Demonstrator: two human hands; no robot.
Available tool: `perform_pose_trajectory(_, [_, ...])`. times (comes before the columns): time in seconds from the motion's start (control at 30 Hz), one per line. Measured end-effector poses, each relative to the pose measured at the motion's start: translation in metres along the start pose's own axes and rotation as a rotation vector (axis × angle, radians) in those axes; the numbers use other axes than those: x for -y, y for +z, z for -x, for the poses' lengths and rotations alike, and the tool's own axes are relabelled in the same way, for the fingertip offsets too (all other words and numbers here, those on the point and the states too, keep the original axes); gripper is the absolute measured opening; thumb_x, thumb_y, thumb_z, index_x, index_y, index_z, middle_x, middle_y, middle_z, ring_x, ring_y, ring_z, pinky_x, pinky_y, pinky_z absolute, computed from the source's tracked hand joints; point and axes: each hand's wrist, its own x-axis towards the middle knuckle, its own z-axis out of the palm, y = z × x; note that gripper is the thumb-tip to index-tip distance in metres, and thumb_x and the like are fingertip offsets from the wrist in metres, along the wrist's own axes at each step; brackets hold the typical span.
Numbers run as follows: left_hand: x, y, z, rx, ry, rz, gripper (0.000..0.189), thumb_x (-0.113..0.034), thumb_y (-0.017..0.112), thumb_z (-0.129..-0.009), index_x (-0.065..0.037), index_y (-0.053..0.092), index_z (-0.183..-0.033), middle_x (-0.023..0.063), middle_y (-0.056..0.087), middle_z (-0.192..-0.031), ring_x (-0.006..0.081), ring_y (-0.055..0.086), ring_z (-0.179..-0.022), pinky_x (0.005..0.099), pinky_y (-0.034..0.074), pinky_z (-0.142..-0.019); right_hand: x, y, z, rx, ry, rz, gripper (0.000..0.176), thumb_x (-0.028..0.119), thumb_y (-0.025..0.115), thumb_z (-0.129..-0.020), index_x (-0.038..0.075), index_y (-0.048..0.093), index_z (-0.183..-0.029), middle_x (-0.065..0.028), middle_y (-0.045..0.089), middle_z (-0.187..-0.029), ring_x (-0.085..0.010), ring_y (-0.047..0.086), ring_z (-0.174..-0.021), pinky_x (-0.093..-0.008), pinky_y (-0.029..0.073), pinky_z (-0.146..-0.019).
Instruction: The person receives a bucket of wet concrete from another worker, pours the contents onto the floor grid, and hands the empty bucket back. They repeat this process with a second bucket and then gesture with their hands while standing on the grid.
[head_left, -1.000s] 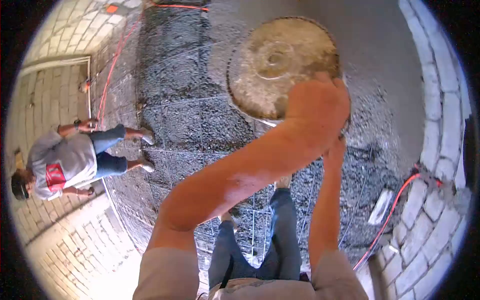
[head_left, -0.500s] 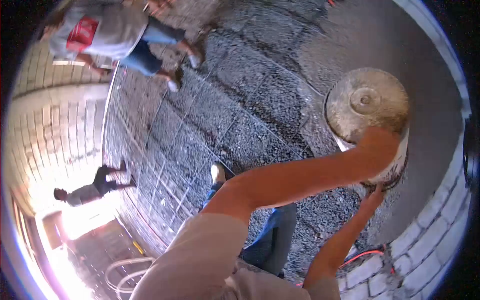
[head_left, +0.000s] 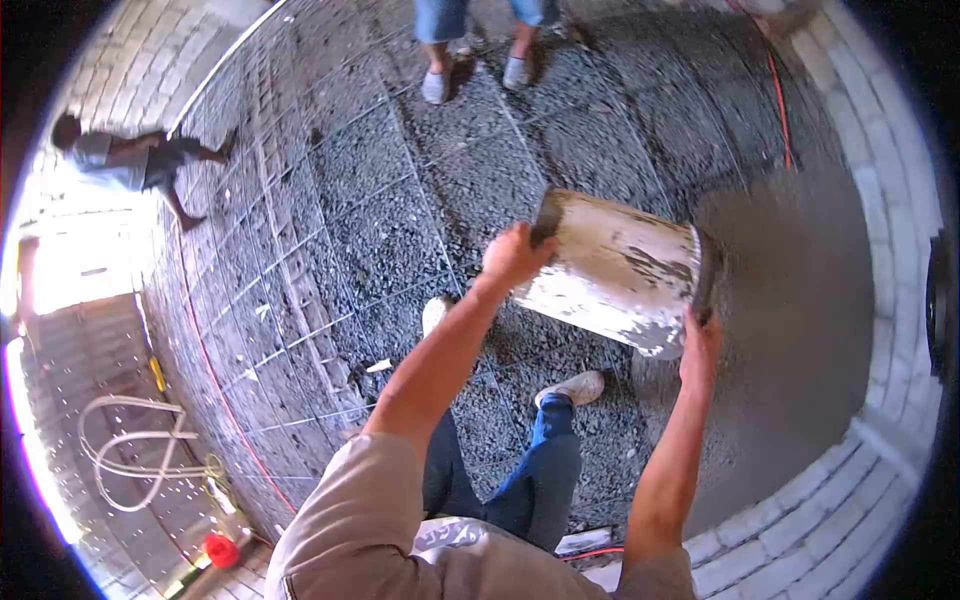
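A white bucket (head_left: pixel 615 270), smeared with grey and brown residue, lies tilted on its side in the air in front of me. My left hand (head_left: pixel 518 256) grips its dark left end. At the right end, my right hand (head_left: pixel 701 335) holds the dark rim from below. The bucket's inside is turned away and hidden. Smooth wet concrete (head_left: pixel 790 340) spreads to the right of the bucket. Under and left of it lies dark gravel (head_left: pixel 370 190) crossed by thin metal bars.
A person's legs (head_left: pixel 487 30) stand at the top, and another person (head_left: pixel 140 160) is at the upper left. A block wall (head_left: pixel 890 250) curves along the right. A pale hose (head_left: pixel 130 437), a red object (head_left: pixel 221 550) and an orange line (head_left: pixel 779 100) lie around.
The bucket has swung from upside down over the concrete to sideways, nearer the middle. My left hand has moved from its base side to its left end. The view has turned.
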Motion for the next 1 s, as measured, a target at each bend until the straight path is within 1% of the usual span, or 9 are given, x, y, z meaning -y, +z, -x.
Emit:
perform_pose_trajectory(0.3, [0.279,-0.101,-0.049,-0.101,-0.249,0.188,0.068,-0.049,0.053,-0.079,0.003,0.045,-0.12,0.0274,0.054,-0.109,0.039,0.051,-0.106,0.0442,0.041,-0.087,0.148,0.218,-0.028,0.318,0.149,0.012,0.029,0.036,0.068,-0.077,0.01,0.055,-0.082,0.0073,0.037,-0.06,-0.0046,0.034,-0.05,-0.0193,0.029,-0.042])
perform_pose_trajectory(0.43, [0.441,-0.088,0.078,0.104,-0.281,0.007,0.043,-0.036,0.054,-0.081,-0.005,0.052,-0.111,0.022,0.056,-0.103,0.0394,0.054,-0.096,0.0461,0.045,-0.079,0.137,0.401,-0.011,0.629,0.012,0.202,0.027,0.035,0.066,-0.078,0.011,0.054,-0.08,0.0067,0.039,-0.057,-0.0046,0.035,-0.045,-0.0212,0.029,-0.038])
perform_pose_trajectory(0.57, [0.514,-0.13,0.214,0.424,-0.77,0.148,0.06,-0.049,0.052,-0.079,0.003,0.056,-0.107,0.0284,0.057,-0.102,0.0411,0.054,-0.1,0.0453,0.043,-0.084,0.187,0.496,0.015,0.712,0.041,0.162,0.031,0.037,0.067,-0.077,0.011,0.05,-0.076,0.0061,0.04,-0.058,-0.0059,0.038,-0.044,-0.0219,0.033,-0.038])
perform_pose_trajectory(0.6, [0.535,-0.12,0.259,0.196,-0.833,0.176,0.057,-0.05,0.053,-0.078,0.003,0.061,-0.099,0.027,0.06,-0.095,0.0406,0.056,-0.097,0.0451,0.043,-0.083,0.191,0.508,0.013,0.656,0.078,0.173,0.031,0.036,0.068,-0.076,0.01,0.052,-0.079,0.0049,0.042,-0.06,-0.0058,0.039,-0.046,-0.0207,0.033,-0.038])
perform_pose_trajectory(0.7, [0.536,-0.135,0.337,0.095,-0.943,0.183,0.049,-0.046,0.055,-0.078,0.0,0.064,-0.091,0.0253,0.062,-0.089,0.0397,0.059,-0.089,0.0436,0.045,-0.078,0.208,0.504,0.021,0.608,0.013,0.415,0.038,0.036,0.068,-0.074,0.005,0.056,-0.09,-0.0014,0.053,-0.07,-0.0125,0.051,-0.057,-0.0264,0.044,-0.048])
perform_pose_trajectory(0.77, [0.524,-0.137,0.371,-0.012,-0.904,0.342,0.047,-0.044,0.056,-0.078,0.0,0.063,-0.092,0.0253,0.062,-0.088,0.0389,0.06,-0.085,0.0432,0.046,-0.076,0.195,0.485,0.02,0.716,-0.464,0.513,0.06,0.034,0.068,-0.073,-0.003,0.047,-0.115,-0.0188,0.06,-0.103,-0.0297,0.057,-0.099,-0.0368,0.042,-0.087])
perform_pose_trajectory(0.83, [0.509,-0.124,0.397,-0.068,-0.623,0.249,0.046,-0.044,0.056,-0.08,0.002,0.061,-0.086,0.024,0.062,-0.081,0.0373,0.061,-0.079,0.0415,0.046,-0.069,0.185,0.455,0.034,0.64,-0.584,0.695,0.063,0.035,0.067,-0.073,-0.002,0.044,-0.119,-0.0238,0.055,-0.112,-0.0337,0.053,-0.106,-0.0395,0.041,-0.09])
perform_pose_trajectory(0.9, [0.468,-0.107,0.415,-0.297,-0.835,0.429,0.047,-0.044,0.054,-0.081,0.003,0.06,-0.085,0.0247,0.061,-0.079,0.0383,0.061,-0.078,0.0414,0.046,-0.068,0.213,0.401,0.079,0.794,-0.627,0.853,0.067,0.036,0.067,-0.073,-0.001,0.042,-0.123,-0.0262,0.054,-0.112,-0.0348,0.052,-0.107,-0.0398,0.04,-0.092])
perform_pose_trajectory(1.0, [0.412,-0.06,0.467,-0.189,-0.998,0.556,0.052,-0.047,0.052,-0.082,0.004,0.06,-0.086,0.025,0.061,-0.08,0.037,0.061,-0.081,0.0424,0.045,-0.069,0.182,0.3,0.088,1.045,-0.447,0.74,0.055,0.024,0.067,-0.077,-0.001,0.046,-0.121,-0.0191,0.058,-0.11,-0.0247,0.058,-0.098,-0.0347,0.046,-0.084])
